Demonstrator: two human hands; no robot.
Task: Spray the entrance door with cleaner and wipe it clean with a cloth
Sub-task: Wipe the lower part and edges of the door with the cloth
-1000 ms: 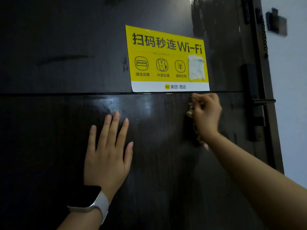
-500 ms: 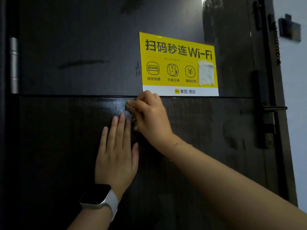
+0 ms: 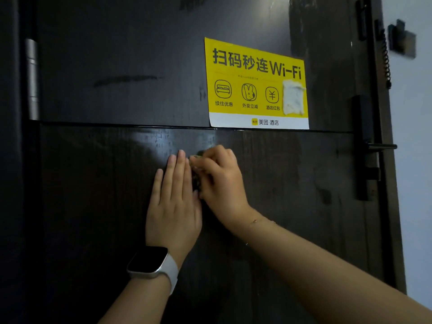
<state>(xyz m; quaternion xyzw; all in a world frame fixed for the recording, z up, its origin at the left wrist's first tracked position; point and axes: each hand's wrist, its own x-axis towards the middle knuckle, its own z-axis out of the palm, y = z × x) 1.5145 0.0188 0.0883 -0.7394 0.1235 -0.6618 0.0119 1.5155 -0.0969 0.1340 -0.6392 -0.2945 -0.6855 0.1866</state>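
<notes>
1. The dark wooden entrance door (image 3: 117,206) fills the view, with a yellow Wi-Fi sticker (image 3: 254,85) on its upper panel.
2. The right hand (image 3: 219,181) has its fingers curled round a small bunched, patterned cloth (image 3: 196,170), pressing it to the lower panel just below the sticker.
3. The left hand (image 3: 174,202) lies flat with straight fingers on the door, touching the cloth's edge.
4. Wiping seems under way; a wet sheen shows above the hands.
5. Next, probably sweep the cloth across the dull patches towards the black lever handle (image 3: 378,146).
</notes>
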